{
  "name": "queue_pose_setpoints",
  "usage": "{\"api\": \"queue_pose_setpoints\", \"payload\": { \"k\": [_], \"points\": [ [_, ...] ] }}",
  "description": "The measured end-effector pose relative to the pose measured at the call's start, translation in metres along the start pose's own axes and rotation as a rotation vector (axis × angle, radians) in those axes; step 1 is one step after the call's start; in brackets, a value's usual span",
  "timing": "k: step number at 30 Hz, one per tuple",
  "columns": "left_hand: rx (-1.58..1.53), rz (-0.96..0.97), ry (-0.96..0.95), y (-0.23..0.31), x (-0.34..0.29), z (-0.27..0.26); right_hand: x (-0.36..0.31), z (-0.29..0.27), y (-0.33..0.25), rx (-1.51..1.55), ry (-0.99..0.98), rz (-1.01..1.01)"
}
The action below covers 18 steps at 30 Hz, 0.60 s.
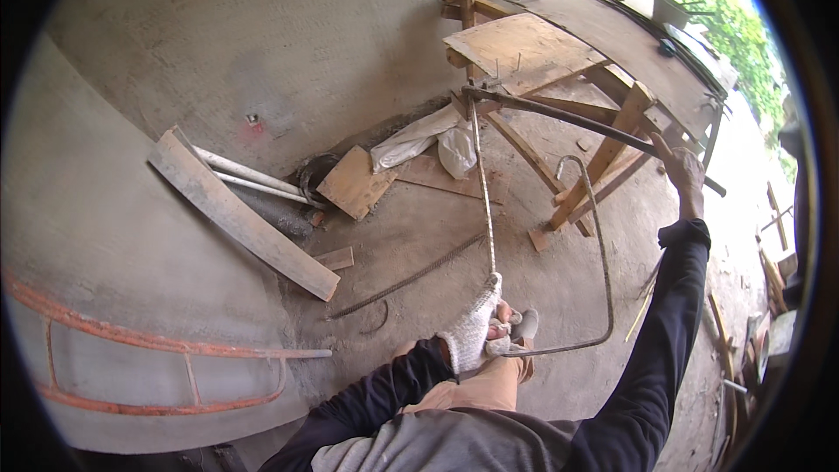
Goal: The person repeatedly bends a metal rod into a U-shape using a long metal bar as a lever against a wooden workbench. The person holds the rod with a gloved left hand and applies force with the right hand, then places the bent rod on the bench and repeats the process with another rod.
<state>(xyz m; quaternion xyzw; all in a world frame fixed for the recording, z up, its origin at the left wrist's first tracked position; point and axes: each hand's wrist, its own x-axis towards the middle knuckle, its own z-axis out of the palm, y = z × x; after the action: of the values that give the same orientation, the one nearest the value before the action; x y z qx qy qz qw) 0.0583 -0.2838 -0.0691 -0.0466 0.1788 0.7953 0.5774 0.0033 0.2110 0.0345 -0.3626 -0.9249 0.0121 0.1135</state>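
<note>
My left hand (pixel 476 328), in a white knitted glove with bare fingertips showing, is closed round a thin steel rod (pixel 486 192). From the glove the rod runs straight up to a corner of the wooden bench (pixel 524 44). Its other part is bent into an open rectangular shape, with a hooked end beside a bench leg. My right hand (pixel 683 170), bare, rests with curled fingers on a long dark metal bar (pixel 577 116). The bar's far end meets the rod at the bench corner, beside upright pins. How the two join there is too small to make out.
An orange metal frame (pixel 175 345) leans at the left, below a curved board (pixel 245 214) and white pipes (pixel 253 177). Ribbed steel bar (pixel 406 278), a plywood piece (pixel 356 183) and white sacks (pixel 428 142) lie on the floor. Scrap wood (pixel 721 332) lies along the right.
</note>
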Motion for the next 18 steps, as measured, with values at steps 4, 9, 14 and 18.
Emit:
{"api": "queue_pose_setpoints", "payload": {
  "k": [4, 9, 14, 18],
  "points": [
    [0.217, -0.055, 0.028, 0.056, -0.046, -0.022, -0.063, -0.01, -0.019, -0.069, -0.028, 0.116],
    [0.601, -0.189, 0.313, 0.146, -0.101, -0.034, -0.166, -0.021, -0.062, -0.065, 0.009, 0.282],
    [0.655, -0.337, 0.26, 0.256, -0.138, -0.053, -0.274, -0.033, -0.146, -0.098, 0.101, 0.427],
    [0.739, -0.312, 0.341, 0.325, -0.149, -0.074, -0.336, -0.032, -0.208, -0.131, 0.08, 0.541]
  ]
}}
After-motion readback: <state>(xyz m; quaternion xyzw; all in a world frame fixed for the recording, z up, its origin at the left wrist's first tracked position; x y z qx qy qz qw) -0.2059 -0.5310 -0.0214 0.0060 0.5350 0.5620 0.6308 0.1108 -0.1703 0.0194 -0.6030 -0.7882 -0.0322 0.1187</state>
